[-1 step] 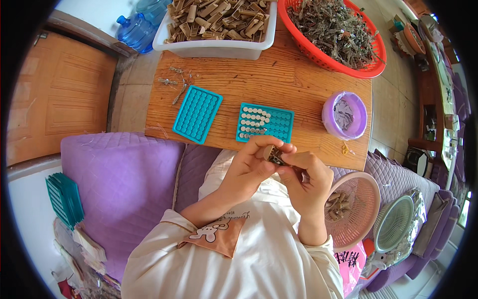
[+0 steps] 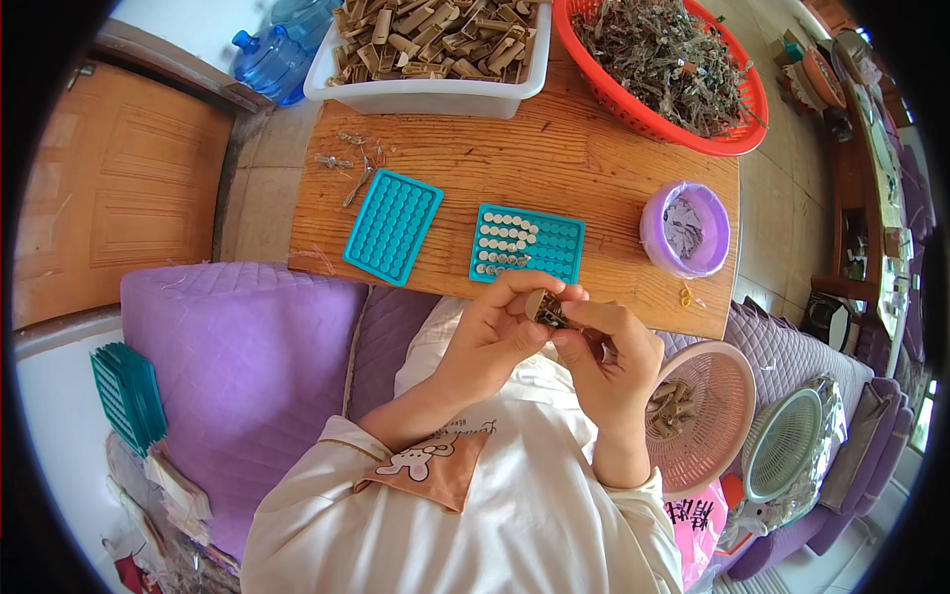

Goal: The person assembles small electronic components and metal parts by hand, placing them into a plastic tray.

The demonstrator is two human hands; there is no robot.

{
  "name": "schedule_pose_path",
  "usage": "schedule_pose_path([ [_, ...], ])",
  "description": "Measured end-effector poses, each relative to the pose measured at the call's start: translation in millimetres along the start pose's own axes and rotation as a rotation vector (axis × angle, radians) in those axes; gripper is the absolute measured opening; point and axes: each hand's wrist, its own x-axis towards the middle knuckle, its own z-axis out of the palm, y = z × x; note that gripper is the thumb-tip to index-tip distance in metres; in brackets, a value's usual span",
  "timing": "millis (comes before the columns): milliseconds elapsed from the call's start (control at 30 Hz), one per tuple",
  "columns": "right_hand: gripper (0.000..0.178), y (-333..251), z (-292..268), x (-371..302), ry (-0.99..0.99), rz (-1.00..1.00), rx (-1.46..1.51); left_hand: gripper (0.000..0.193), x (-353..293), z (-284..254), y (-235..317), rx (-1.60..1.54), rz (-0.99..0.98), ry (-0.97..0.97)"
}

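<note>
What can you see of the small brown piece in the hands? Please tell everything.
The small brown piece has a tan, rounded end on the left and a darker part with pale glints beside it. It may be plastic; I cannot be sure. The left hand and right hand grip it with fingers that hide part of it. In view, it appears just below the turquoise tray with white discs.

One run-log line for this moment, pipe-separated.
left hand: holds brown piece | right hand: fingers on same piece | right teal tray: partly filled, on table
</note>
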Motion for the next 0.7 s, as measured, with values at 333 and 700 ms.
schedule_pose_path([
  [333,0.016,4.0,4.0,1.7,-0.046,-0.186,-0.221,0.041,-2.5,-0.2,4.5,0.133,-0.053,0.131],
  [700,0.035,26.5,21.7,-14.1,0.109,0.124,0.200,0.039,1.2,5.8,12.6,0.227,-0.024,0.213],
])
